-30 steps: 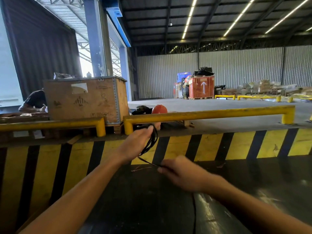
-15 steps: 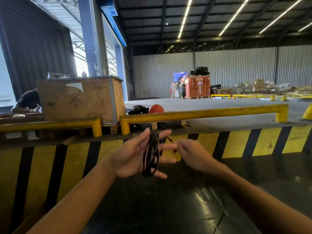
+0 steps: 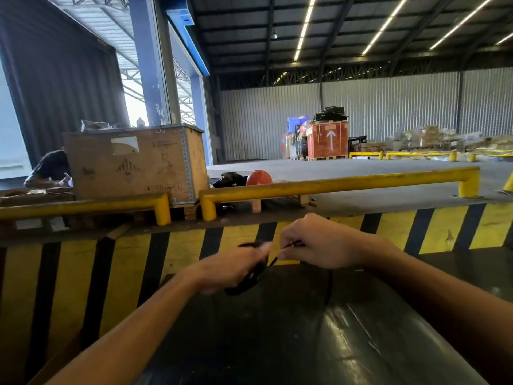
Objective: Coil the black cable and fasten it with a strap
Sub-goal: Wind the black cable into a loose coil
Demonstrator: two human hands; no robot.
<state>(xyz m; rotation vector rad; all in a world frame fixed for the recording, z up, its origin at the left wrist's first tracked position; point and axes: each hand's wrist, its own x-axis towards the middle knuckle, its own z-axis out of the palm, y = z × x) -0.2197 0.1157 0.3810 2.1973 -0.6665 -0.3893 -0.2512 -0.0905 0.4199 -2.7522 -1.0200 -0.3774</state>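
My left hand (image 3: 233,269) is closed around a small coil of black cable (image 3: 245,283), whose loops stick out below and above the fingers; the hand is motion-blurred. Just to its right, my right hand (image 3: 319,243) pinches a short stretch of the same cable between thumb and fingers, pulled taut toward the coil. A loose black strand (image 3: 329,287) hangs down from under the right hand over the dark surface. No strap can be made out.
A dark glossy surface (image 3: 277,343) lies below my arms. Ahead rises a yellow-and-black striped barrier (image 3: 444,232) topped by yellow rails (image 3: 333,184). A wooden crate (image 3: 133,165), a red helmet (image 3: 259,177) and a seated person (image 3: 50,169) are beyond it.
The left hand has shut around the coil, which it held on open fingers before. The right hand shifted right and slightly down, drawing the cable taut.
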